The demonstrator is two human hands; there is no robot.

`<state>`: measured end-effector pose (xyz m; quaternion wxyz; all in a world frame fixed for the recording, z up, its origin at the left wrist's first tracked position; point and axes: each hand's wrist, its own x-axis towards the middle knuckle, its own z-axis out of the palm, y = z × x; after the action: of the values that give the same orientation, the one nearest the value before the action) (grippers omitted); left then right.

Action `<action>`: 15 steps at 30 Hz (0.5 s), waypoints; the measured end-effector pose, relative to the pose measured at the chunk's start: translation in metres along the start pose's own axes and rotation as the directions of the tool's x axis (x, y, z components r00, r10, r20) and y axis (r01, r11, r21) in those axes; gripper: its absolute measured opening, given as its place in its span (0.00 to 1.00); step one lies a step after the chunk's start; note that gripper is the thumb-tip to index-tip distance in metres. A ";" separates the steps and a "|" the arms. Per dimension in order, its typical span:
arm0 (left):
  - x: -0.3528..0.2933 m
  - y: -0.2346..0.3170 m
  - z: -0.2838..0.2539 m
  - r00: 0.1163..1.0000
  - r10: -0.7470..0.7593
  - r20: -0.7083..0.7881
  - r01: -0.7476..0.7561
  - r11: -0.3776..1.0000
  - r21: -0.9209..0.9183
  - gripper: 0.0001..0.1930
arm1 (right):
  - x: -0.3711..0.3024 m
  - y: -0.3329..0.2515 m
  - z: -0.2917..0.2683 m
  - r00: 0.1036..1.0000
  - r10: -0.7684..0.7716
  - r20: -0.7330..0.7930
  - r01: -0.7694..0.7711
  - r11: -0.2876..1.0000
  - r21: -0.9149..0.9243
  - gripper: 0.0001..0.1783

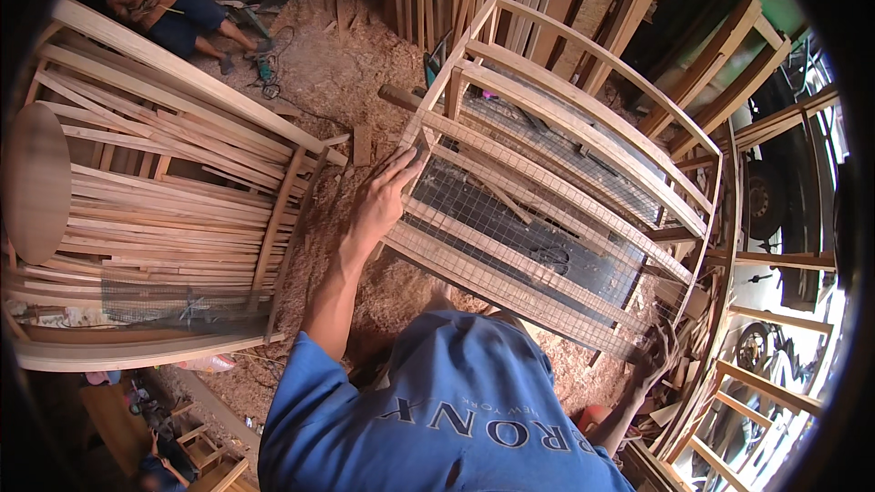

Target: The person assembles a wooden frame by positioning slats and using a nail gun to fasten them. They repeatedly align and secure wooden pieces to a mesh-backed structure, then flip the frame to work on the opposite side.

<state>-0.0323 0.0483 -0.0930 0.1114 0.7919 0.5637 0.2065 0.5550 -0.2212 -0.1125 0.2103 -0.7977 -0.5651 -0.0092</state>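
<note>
In front of my body is a pale wooden frame (pixel 497 278) with a curved far side, several long slats and short uprights. Square wire mesh (pixel 483 232) stretches across its near part. My left hand (pixel 381 199) grips the frame's left edge, its fingers laid over the wood and mesh. At the near right corner, my right hand (pixel 654 357) is closed around the frame's edge, partly in shadow. A dark board (pixel 570 287) shows through the mesh, with a small dark shape on it that I cannot make out.
On the left stands a larger wooden frame (pixel 264 219) filled with long strips. Wood shavings (pixel 355 36) cover the floor. A green corded power tool (pixel 266 68) lies near another person (pixel 169 0) at the far left. Planks (pixel 547 0) lean at the back; timber framing (pixel 775 383) stands right.
</note>
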 end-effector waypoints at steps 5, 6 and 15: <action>0.004 -0.001 -0.001 0.993 0.065 -0.093 -0.083 0.976 -0.204 0.18 | -0.002 -0.014 0.011 0.984 0.016 -0.175 -0.052 0.978 -0.204 0.23; 0.004 0.001 -0.001 0.995 0.051 -0.089 -0.073 0.963 -0.260 0.17 | 0.001 -0.017 0.011 0.976 0.023 -0.215 -0.075 0.969 -0.234 0.23; 0.015 -0.015 -0.017 0.982 -0.157 0.104 0.178 0.953 -0.244 0.32 | 0.004 -0.010 0.005 0.948 0.315 -0.035 -0.316 0.949 -0.015 0.28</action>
<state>-0.0483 0.0668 -0.0814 0.2519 0.7285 0.5929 0.2330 0.5463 -0.2135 -0.1132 0.2100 -0.8796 -0.4268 0.0058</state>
